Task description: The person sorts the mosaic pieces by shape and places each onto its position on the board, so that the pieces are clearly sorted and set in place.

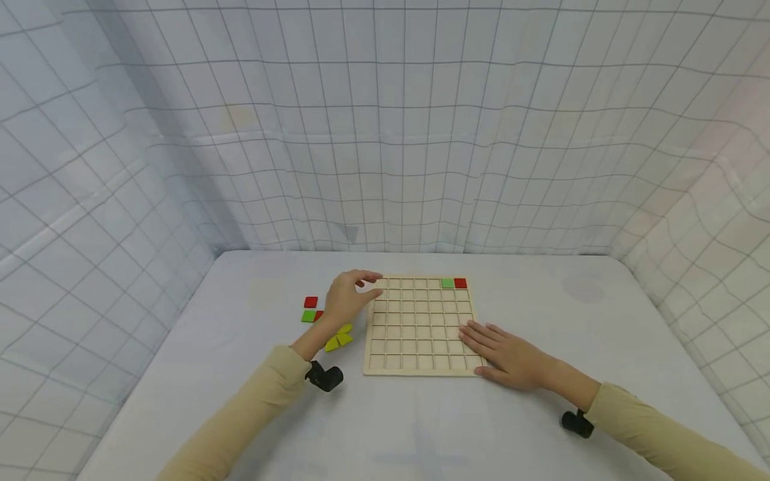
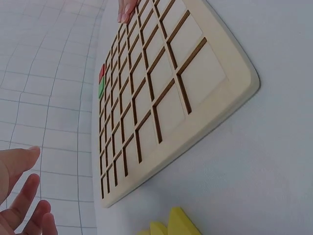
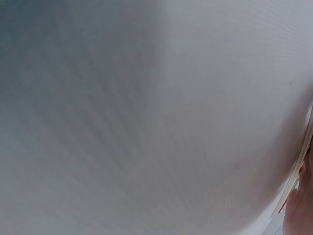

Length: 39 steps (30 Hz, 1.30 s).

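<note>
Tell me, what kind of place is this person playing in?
Probably a small recording booth rather than a home. Grid-lined white cloth hangs as walls around a plain white table, and a black camera is strapped to a wrist. The only playthings are a wooden grid board and coloured tiles.

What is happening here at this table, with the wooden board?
A person works at a wooden grid board. The right hand rests flat on its near right corner. The left hand hovers at the far left corner, seemingly holding nothing. A green tile and a red tile sit in the far row; loose tiles lie left of it.
</note>
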Tool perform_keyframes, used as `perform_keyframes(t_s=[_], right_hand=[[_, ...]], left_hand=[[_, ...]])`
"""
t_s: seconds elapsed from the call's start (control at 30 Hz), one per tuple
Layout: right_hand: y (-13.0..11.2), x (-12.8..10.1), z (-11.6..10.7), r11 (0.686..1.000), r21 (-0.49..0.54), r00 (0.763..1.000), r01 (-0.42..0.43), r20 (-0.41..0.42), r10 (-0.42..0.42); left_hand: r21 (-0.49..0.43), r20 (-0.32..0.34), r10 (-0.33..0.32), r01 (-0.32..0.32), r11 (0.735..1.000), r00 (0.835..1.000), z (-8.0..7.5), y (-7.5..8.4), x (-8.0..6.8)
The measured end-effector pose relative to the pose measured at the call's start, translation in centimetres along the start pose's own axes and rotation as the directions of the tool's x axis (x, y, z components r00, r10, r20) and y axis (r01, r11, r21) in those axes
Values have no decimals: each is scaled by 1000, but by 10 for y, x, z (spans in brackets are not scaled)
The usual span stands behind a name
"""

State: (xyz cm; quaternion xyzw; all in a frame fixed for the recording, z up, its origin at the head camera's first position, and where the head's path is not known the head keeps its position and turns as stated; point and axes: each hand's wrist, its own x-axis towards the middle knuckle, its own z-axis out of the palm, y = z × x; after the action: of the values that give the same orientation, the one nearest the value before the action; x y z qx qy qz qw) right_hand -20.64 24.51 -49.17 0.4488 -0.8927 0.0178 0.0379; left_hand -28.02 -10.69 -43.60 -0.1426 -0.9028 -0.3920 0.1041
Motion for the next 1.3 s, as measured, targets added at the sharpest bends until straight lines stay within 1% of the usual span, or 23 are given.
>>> perform_keyframes(t_s=[0.13, 0.27, 0.37, 0.43, 0.5, 0.63, 0.7, 0.87, 0.97, 1.07, 1.23, 1.3], right_hand=[[0, 0, 0, 1000, -5, 1000, 0, 5, 0], [0, -2, 0, 1000, 0, 1000, -10, 10, 10], [-1, -3, -1, 1000, -12, 1000, 0, -6, 0], [0, -4, 0, 1000, -25, 1000, 5, -11, -5], [-1, -4, 0, 999, -32, 1000, 7, -14, -7], [-1, -4, 1, 1000, -20, 1000, 1, -7, -1], [-2, -4, 1, 1000, -19, 1000, -1, -4, 1], [-1, -3, 1, 1000, -22, 1000, -3, 5, 3], [-1, -3, 2, 1000, -17, 1000, -1, 2, 1], [0, -3, 2, 1000, -8, 1000, 3, -4, -3], [-1, -3, 1, 1000, 7, 1000, 4, -12, -3], [-1, -3, 1, 1000, 6, 1000, 4, -12, -4]], left_hand=[[15, 0, -18, 18, 1000, 1000, -8, -6, -3], [33, 8, -22, 21, 999, 1000, -14, -13, -8], [56, 7, -42, 42, 998, 999, -20, -18, -12], [70, 13, -69, 68, 995, 998, -24, -21, -15], [94, 19, -83, 81, 992, 996, -28, -26, -18], [134, 25, -90, 86, 987, 996, -36, -37, -23], [153, 19, -87, 83, 985, 996, -40, -43, -26], [179, 6, -101, 99, 979, 995, -50, -57, -36], [165, 3, -117, 115, 980, 993, -56, -66, -42], [138, 17, -122, 118, 983, 992, -60, -75, -47], [73, 68, -107, 102, 992, 992, -67, -88, -53], [50, 89, -112, 108, 993, 990, -70, -92, -55]])
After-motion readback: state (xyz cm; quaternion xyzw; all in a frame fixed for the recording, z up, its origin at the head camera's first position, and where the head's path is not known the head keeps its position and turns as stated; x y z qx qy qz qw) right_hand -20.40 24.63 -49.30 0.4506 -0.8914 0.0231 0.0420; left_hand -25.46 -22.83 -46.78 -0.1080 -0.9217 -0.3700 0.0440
